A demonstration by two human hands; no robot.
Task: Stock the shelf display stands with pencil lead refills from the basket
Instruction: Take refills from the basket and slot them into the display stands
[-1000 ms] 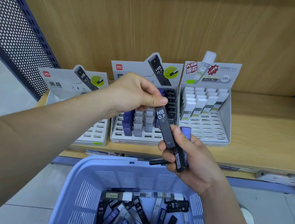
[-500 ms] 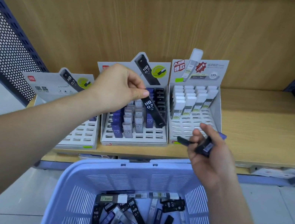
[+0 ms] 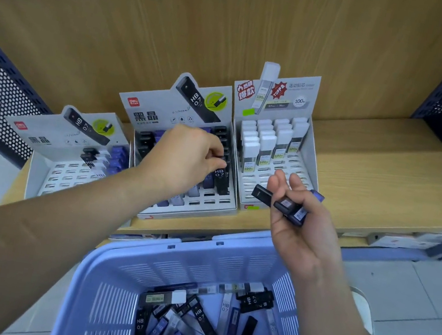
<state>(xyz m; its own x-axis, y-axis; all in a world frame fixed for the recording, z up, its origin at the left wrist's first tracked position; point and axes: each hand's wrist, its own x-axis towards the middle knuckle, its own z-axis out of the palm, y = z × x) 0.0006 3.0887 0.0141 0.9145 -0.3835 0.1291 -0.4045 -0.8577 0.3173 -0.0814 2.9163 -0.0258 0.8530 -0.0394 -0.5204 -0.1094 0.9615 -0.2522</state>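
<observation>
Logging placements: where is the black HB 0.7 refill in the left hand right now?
Head view, centre: the black HB 0.7 refill, pinched by the left hand, is upright at the rightmost column of the middle display stand, beside the white-capped stand.

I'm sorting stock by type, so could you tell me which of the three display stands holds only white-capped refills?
The rightmost stand: all its refills are white-capped, while the middle stand and the left stand hold mainly black and purple ones.

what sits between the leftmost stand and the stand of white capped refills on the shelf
The middle display stand, in the head view. The left hand holds a black HB 0.7 refill at its right-hand column.
</observation>
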